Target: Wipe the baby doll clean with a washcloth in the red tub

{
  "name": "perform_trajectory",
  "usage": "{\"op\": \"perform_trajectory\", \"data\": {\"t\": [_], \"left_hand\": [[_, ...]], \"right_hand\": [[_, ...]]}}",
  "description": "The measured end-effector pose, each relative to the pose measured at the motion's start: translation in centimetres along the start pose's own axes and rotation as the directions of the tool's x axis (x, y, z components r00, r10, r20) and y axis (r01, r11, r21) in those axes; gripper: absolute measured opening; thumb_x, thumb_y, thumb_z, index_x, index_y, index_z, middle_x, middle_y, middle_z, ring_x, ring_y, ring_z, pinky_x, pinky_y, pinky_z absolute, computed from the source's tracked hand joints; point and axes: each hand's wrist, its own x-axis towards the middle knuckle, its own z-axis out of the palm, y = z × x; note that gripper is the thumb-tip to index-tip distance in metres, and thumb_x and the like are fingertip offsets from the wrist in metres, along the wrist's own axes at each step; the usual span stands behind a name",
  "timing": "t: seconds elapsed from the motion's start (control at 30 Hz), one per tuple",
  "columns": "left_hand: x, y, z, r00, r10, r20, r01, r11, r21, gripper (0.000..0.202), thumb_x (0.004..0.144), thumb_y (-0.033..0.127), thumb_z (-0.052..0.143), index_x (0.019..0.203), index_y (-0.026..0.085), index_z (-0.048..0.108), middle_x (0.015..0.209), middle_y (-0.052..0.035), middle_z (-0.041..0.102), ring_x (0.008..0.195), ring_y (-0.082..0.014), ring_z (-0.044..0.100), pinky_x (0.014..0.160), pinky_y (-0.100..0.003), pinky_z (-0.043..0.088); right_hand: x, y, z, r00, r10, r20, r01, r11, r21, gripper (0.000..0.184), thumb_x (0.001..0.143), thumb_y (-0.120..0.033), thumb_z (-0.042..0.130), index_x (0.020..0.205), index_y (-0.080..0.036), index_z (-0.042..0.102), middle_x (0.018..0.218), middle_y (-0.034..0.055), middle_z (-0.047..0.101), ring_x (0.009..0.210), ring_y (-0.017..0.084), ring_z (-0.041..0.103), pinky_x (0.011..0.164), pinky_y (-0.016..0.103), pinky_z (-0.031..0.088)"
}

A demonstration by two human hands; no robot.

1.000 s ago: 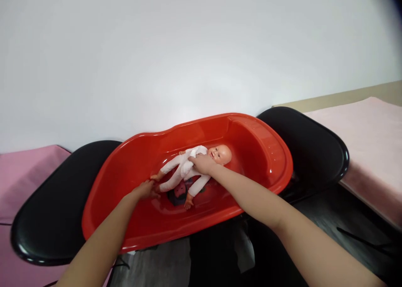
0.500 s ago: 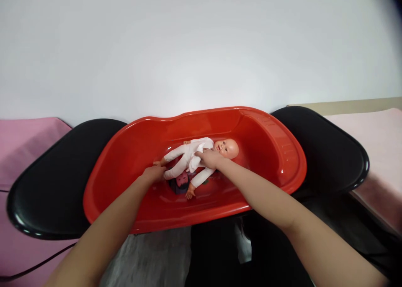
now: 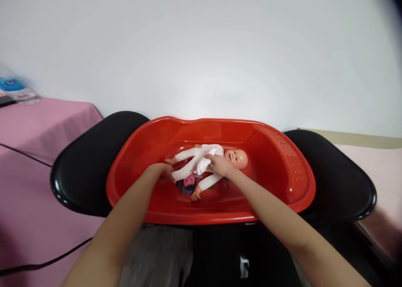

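Note:
A baby doll [image 3: 188,167] in a white long-sleeved suit lies on its back inside a red baby bathtub [image 3: 298,165], its bald head to the right and its feet to the left. My right hand [image 3: 221,165] is closed on a bunched white cloth [image 3: 204,163] against the doll's belly. At the near leg's end, my left hand [image 3: 161,170] is closed around the doll's foot, which it hides. Under the doll, a printed picture with a pink face and dark hair [image 3: 189,182] shows on the tub floor.
Black glossy panels flank the tub, one on the left [image 3: 84,174] and one on the right [image 3: 339,178]. A pink-covered table [image 3: 63,115] at far left bears a blurred plastic bottle [image 3: 19,88]. A white wall [image 3: 201,48] stands behind; a black cable [image 3: 47,264] hangs at lower left.
The view has swung left, so the tub appears farther right and the bottle has come into sight. Both hands stay at about the same places on the doll.

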Motion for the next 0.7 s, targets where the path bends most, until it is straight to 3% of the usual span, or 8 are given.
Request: {"op": "perform_trajectory", "data": {"t": [0.07,0.13,0.27,0.37,0.43,0.53,0.7], "left_hand": [[-0.5,0.2,-0.4,0.987,-0.027,0.159,0.029,1.0,-0.007,0.044,0.066,0.059,0.087,0.081,0.02,0.074,0.07,-0.0103,0.071,0.08,-0.032,0.072,0.079,-0.039,0.058],[-0.8,0.3,-0.4,0.965,-0.03,0.261,0.043,0.998,-0.043,0.051,0.071,0.071,0.081,0.071,0.022,0.069,0.065,-0.0105,0.068,0.073,-0.0292,0.069,0.079,-0.041,0.058],[-0.9,-0.4,0.0,0.967,-0.032,0.253,0.087,0.974,-0.211,0.073,0.085,0.091,0.054,0.072,0.02,0.066,0.064,-0.0121,0.065,0.069,-0.0282,0.068,0.074,-0.041,0.058],[-0.6,-1.1,0.1,0.965,-0.002,0.261,0.077,0.958,-0.278,0.087,0.087,0.099,0.032,0.071,0.02,0.065,0.064,-0.0121,0.062,0.073,-0.0291,0.069,0.074,-0.039,0.059],[-0.4,-1.6,0.0,0.962,0.023,0.273,0.061,0.953,-0.296,0.091,0.08,0.105,0.032,0.069,0.021,0.065,0.066,-0.0119,0.063,0.073,-0.0289,0.069,0.072,-0.039,0.058],[-0.4,-2.1,-0.1,0.964,0.029,0.266,0.06,0.945,-0.321,0.092,0.074,0.109,0.037,0.071,0.021,0.064,0.069,-0.0118,0.066,0.075,-0.0282,0.07,0.069,-0.036,0.056],[-1.1,-1.2,-0.5,0.972,0.017,0.236,0.06,0.948,-0.313,0.073,0.086,0.093,0.052,0.08,0.021,0.063,0.065,-0.009,0.065,0.071,-0.026,0.072,0.064,-0.031,0.053]], "right_hand": [[-0.4,-2.3,-1.1,0.999,-0.035,-0.004,0.035,0.999,-0.004,0.049,0.103,-0.026,0.052,0.15,-0.025,0.064,0.142,0.0105,0.072,0.12,0.027,0.07,0.096,0.033,0.05],[-0.6,-5.3,-2.3,0.999,-0.045,0.023,0.046,0.997,-0.058,0.04,0.103,-0.028,0.053,0.138,-0.024,0.072,0.132,0.0112,0.077,0.115,0.029,0.073,0.092,0.035,0.053],[0.2,-11.3,-3.5,0.982,0.053,0.183,-0.024,0.987,-0.158,0.022,0.096,-0.024,0.066,0.112,-0.02,0.081,0.12,0.0158,0.08,0.109,0.034,0.077,0.085,0.039,0.058],[1.2,-13.8,-2.1,0.981,0.074,0.18,-0.056,0.993,-0.1,0.028,0.096,-0.019,0.066,0.121,-0.019,0.077,0.127,0.018,0.078,0.113,0.035,0.077,0.088,0.042,0.06],[1.7,-14.2,-0.6,0.986,0.042,0.164,-0.034,0.998,-0.048,0.033,0.1,-0.018,0.06,0.13,-0.021,0.074,0.133,0.0164,0.076,0.119,0.034,0.075,0.092,0.043,0.059],[2.2,-13.4,1.4,0.99,-0.008,0.142,0.01,1.0,-0.019,0.031,0.102,-0.018,0.057,0.128,-0.023,0.073,0.137,0.0155,0.074,0.124,0.033,0.072,0.098,0.044,0.058],[2.8,-11.4,2.3,0.992,0.046,0.116,-0.043,0.999,-0.029,0.034,0.098,-0.015,0.064,0.131,-0.017,0.07,0.148,0.0215,0.064,0.138,0.037,0.06,0.106,0.047,0.055]]}}
